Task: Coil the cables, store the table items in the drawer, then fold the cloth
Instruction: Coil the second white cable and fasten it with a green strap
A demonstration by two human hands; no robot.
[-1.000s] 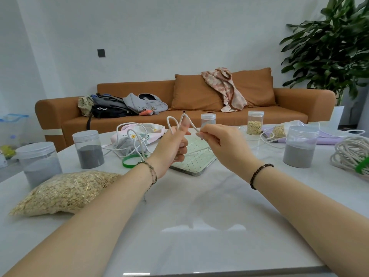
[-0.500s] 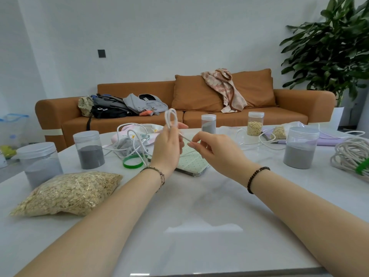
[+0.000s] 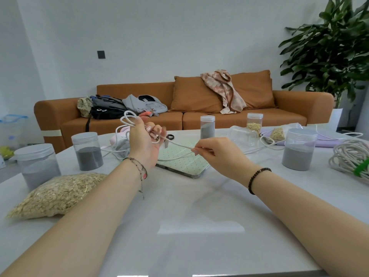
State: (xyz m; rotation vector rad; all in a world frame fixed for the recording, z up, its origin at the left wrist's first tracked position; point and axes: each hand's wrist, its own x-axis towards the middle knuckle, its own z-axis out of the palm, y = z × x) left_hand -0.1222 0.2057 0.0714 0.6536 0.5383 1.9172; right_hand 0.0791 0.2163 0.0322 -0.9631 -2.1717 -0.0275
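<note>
Pale glossy table (image 3: 189, 206) in a living room. White cable (image 3: 179, 145) held up in the air over the green dotted tablet case (image 3: 179, 162), stretched between both hands. Left hand (image 3: 143, 144) above the case's left end, fingers curled round a few small cable loops (image 3: 127, 118) that stick up past the thumb. Right hand (image 3: 217, 154) above the case's right end, thumb and forefinger pinching the strand. Slack cable dropping onto the case and trailing off right across the table. Beaded bracelets on both wrists.

Left of the case: dark-powder jar (image 3: 87, 150), further left a paler grey-powder jar (image 3: 37, 164), clear bag of oats (image 3: 58, 193) nearer the camera. Behind the case's left end, more white cable tangled on pinkish fabric, partly hidden by the left hand. Behind the case: small grey-powder jar (image 3: 207, 126) and, further right, an oat jar (image 3: 254, 122). Right of the case: big grey-powder jar (image 3: 299, 148), then a coiled rope bundle (image 3: 351, 158) with a green tie at the table edge. Far behind the case: orange sofa (image 3: 199, 120) with bags and clothes, leafy plant (image 3: 329, 47) at its right end.
</note>
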